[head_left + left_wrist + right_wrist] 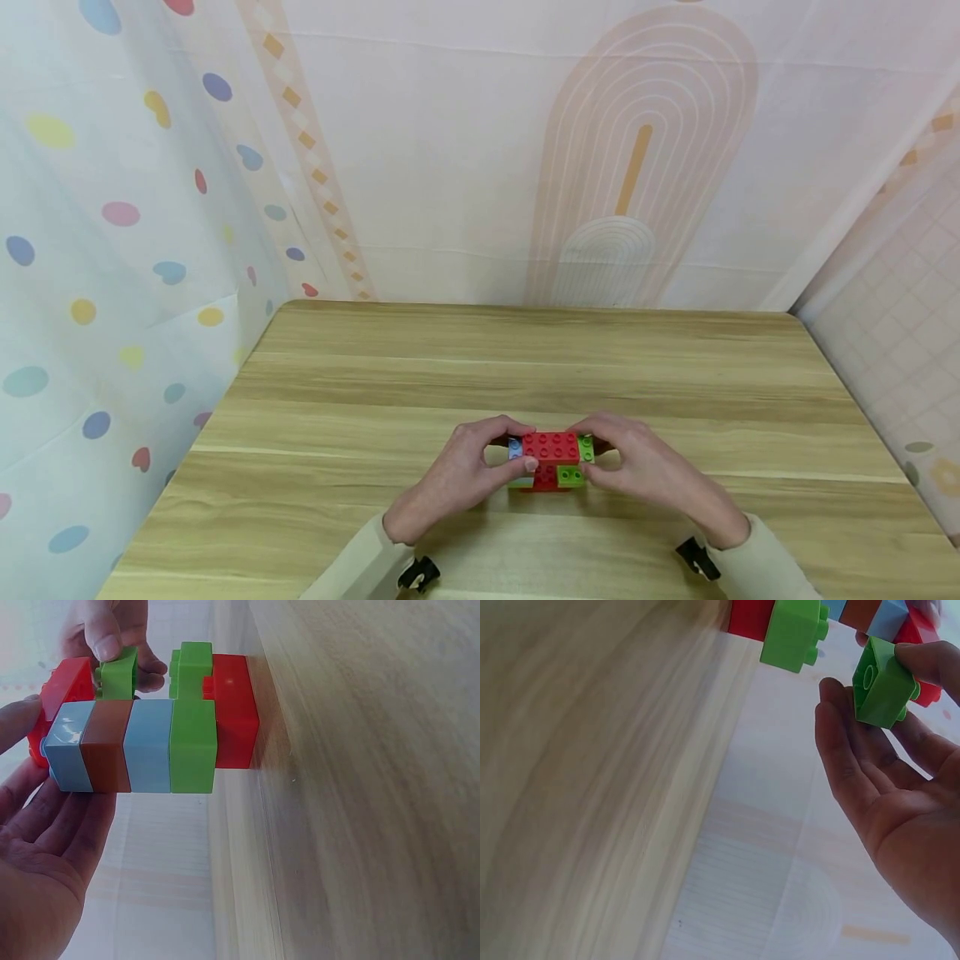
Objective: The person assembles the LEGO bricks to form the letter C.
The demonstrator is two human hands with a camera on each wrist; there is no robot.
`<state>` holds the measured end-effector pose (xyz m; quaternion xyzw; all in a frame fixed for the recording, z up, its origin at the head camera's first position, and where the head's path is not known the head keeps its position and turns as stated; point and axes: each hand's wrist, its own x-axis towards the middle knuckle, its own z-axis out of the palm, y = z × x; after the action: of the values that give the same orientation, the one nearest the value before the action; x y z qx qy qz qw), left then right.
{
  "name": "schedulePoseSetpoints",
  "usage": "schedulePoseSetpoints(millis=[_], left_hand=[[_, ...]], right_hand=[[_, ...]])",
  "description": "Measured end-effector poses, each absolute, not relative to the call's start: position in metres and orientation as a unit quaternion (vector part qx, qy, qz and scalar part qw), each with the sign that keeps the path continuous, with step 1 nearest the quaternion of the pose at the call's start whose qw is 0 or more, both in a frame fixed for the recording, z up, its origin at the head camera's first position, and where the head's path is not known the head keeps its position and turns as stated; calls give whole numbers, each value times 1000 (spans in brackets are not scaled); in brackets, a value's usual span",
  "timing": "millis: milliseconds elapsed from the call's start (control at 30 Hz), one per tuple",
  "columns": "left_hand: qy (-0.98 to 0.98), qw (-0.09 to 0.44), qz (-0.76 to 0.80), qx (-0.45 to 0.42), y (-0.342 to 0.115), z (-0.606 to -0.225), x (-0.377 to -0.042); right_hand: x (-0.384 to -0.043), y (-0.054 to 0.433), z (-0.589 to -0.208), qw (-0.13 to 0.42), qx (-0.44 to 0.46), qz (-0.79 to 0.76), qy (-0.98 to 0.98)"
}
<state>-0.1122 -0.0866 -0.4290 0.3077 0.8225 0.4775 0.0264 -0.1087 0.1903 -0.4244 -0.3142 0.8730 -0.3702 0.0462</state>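
A long red brick point(551, 448) lies across the top of a toy-brick build on the table. My left hand point(471, 462) grips its left end, thumb in front, fingers behind by the upper blue brick point(69, 746). Below that are stacked a brown brick point(106, 746), another blue brick point(148, 746) and a green brick point(193, 746), on a red base brick point(238, 712). My right hand point(645, 462) pinches a green brick point(889, 682) under the red brick's right end; whether they are fully joined I cannot tell. A gap separates it from the lower right green brick point(789, 634).
The build stands near the front middle of a wooden table point(525, 367). A patterned curtain point(450, 167) hangs behind the table and along its sides. Black wrist mounts point(418, 575) sit by both pale sleeves.
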Motion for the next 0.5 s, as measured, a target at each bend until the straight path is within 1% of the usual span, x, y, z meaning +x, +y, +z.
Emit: schedulePoseSetpoints(millis=[267,500], left_hand=[[824,30,475,306,-86,-429,-112],[818,28,473,326,-86,-430,-112]], right_hand=[[-107,187,-426,50,-309,-384,869],[-106,185,-427,55,-302,-400,864]])
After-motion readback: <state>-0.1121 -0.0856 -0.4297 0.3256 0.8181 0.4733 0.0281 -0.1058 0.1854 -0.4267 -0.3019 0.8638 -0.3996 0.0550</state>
